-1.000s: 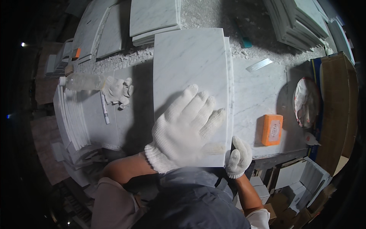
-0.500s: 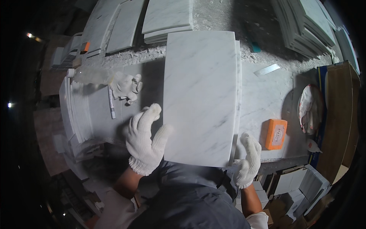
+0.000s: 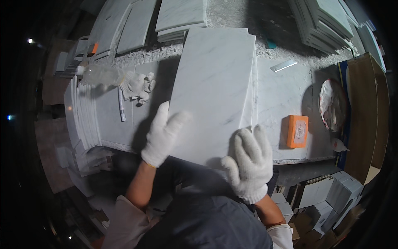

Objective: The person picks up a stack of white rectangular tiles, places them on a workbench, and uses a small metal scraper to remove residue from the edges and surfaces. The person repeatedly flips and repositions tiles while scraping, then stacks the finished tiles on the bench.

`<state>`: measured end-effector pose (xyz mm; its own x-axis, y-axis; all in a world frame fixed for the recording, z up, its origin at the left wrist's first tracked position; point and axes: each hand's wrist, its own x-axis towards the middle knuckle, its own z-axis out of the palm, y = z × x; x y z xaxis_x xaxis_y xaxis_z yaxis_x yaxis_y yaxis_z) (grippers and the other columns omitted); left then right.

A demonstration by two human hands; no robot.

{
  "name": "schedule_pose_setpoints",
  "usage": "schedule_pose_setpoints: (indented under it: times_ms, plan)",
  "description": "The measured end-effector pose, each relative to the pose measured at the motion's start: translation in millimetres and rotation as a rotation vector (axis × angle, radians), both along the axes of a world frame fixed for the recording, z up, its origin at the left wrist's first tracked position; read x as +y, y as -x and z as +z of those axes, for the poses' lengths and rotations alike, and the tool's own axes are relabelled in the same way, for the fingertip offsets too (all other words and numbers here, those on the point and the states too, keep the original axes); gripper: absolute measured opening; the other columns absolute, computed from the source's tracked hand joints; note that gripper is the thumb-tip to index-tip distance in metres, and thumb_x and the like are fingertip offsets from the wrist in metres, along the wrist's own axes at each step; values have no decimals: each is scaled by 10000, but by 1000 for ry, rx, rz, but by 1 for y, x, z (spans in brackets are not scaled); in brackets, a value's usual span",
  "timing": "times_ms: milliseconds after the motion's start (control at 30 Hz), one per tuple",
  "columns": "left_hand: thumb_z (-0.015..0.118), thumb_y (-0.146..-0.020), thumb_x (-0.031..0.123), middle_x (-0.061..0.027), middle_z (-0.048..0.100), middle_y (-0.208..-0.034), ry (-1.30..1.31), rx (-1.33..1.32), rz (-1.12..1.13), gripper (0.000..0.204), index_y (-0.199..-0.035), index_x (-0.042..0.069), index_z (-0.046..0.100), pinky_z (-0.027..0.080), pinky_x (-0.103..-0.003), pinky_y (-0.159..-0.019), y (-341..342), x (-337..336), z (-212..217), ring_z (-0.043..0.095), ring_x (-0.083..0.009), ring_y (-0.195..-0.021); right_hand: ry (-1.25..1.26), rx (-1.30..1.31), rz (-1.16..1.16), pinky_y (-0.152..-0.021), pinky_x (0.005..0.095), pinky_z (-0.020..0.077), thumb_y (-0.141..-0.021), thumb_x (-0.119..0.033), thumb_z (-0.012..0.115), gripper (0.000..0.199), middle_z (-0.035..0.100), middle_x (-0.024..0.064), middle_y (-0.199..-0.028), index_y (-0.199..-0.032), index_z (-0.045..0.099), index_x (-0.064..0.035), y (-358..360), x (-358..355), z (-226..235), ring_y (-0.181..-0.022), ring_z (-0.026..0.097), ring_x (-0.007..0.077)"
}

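Note:
A white marble tile [image 3: 211,91] with grey veins lies lengthwise in front of me, turned slightly over other tiles [image 3: 252,83] that show along its right side. My left hand [image 3: 161,139], in a white knit glove, rests at its left edge with the fingers stretched along the side. The thumb reaches over the tile's face and is slightly blurred. My gloved right hand [image 3: 251,164] has its fingers spread, with the fingertips by the tile's near right edge. Neither hand is wrapped round anything visible.
An orange hand pad [image 3: 297,131] sits at right, near a round, plastic-covered container [image 3: 333,105] and a cardboard box [image 3: 365,120]. A metal strip [image 3: 284,66] lies farther back. On the left are a plastic bottle [image 3: 101,75], spare gloves [image 3: 138,86] and a marker [image 3: 122,106]. Tile stacks [image 3: 323,25] stand behind.
The top tile has turned clockwise, its near end shifting left, and now sits askew over those beneath. My right hand has moved up and inward with its fingers spread; the left has come against the edge.

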<state>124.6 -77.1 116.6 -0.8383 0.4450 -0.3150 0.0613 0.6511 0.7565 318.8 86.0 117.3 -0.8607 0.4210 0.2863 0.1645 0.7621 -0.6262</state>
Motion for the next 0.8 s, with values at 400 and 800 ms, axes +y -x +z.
schedule_pose_setpoints:
  times_ms: [400,800]
  plan:
    - [629,-974,150,-77,644,-1084,-338,-95,140,367,-1257,-70,552,472,-287,-859,-45,-6,52,562,-113,-912,290,40,-124,-1079,483,460,-815,-314,836,610,556,229,-1423,-1321,663,-21,-36,-32,-13,-1297,552,440]
    - [710,-920,182,-59,627,-1016,-456,221,222,411,-1218,-42,539,477,-263,-770,-89,-34,43,559,-104,-842,179,140,-201,-1070,473,462,-854,-337,807,559,573,228,-1401,-1316,675,-49,-37,-24,-14,-1300,549,426]
